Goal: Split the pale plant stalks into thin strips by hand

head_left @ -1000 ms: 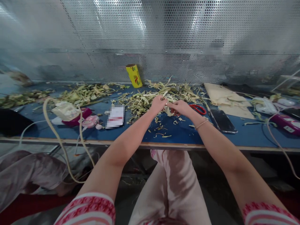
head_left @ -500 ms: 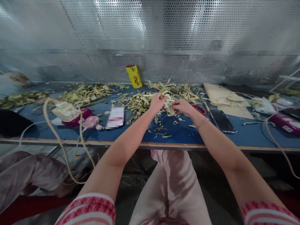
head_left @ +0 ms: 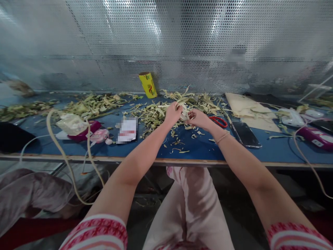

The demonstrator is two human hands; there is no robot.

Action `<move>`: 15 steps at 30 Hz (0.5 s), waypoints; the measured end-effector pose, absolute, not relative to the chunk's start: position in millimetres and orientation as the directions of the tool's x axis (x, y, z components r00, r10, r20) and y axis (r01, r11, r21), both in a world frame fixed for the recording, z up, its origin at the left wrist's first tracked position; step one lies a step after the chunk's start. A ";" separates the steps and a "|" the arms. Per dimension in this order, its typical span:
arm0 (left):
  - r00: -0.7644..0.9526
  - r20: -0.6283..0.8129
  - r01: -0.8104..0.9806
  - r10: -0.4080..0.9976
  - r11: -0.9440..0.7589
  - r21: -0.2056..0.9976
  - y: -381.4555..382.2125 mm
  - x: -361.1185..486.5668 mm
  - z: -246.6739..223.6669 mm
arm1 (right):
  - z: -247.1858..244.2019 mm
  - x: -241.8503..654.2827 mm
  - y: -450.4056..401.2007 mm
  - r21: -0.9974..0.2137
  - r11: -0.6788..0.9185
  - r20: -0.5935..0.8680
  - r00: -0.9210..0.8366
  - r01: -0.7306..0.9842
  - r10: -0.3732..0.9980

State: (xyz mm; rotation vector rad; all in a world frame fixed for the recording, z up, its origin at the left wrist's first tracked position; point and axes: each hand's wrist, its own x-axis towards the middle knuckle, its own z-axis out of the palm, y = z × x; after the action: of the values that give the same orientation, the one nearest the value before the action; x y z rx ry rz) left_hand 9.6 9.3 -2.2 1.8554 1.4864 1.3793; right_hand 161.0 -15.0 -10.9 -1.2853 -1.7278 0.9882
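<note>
Left hand [head_left: 173, 113] pinches a pale, thin leafy strip [head_left: 185, 114]; right hand [head_left: 199, 119] curls at its side, grip unclear, perhaps steadying it. Both work low by a loose green-yellow leafy heap [head_left: 153, 116] on the blue bench [head_left: 148, 150], probably for short reach. Red looped handle [head_left: 219, 121] lies just beside right hand.
</note>
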 end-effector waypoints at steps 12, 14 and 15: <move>-0.032 0.276 0.215 0.961 -0.263 0.941 -1.7 11.5 2.6 | -8.1 167.0 -9.0 -0.610 0.436 0.408 -0.209 0.661 0.889; -0.033 0.278 0.206 0.960 -0.265 0.942 -1.9 11.0 3.0 | -7.2 165.9 -11.3 -0.563 0.460 0.412 -0.249 0.687 0.876; -0.036 0.280 0.202 0.959 -0.268 0.942 -2.1 10.8 3.3 | -7.1 165.3 -12.2 -0.533 0.478 0.416 -0.276 0.698 0.866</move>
State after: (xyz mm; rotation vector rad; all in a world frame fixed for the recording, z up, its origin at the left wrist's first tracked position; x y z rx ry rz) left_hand 10.8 -2.1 3.3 1.5352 1.2589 1.3651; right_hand 165.3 -12.2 -7.1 -1.2893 -2.0533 0.3207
